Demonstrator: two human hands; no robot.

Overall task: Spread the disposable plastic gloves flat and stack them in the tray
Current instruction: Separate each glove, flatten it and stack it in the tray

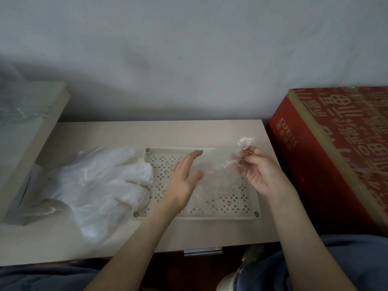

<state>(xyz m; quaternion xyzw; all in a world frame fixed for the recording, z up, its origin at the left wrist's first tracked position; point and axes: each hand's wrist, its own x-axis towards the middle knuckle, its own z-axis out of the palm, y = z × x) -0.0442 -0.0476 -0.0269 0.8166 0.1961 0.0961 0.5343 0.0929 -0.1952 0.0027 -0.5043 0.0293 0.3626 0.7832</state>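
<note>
A cream perforated tray (231, 208) lies on the low table. A heap of crumpled clear plastic gloves (98, 181) sits left of it, spilling over the tray's left edge. My right hand (258, 171) pinches one thin clear glove (218, 164) by its upper end above the tray's right half; the film hangs down and spreads toward the middle. My left hand (184, 177) is over the tray's centre with straight fingers, touching the glove's left side. Flattened gloves seem to lie in the tray beneath, hard to make out.
A red cardboard box (336, 156) printed EXPRESS stands close on the right. A raised beige shelf (31, 131) with clear plastic on it borders the left. The wall (189, 59) is right behind the table. My knees are below the table's front edge.
</note>
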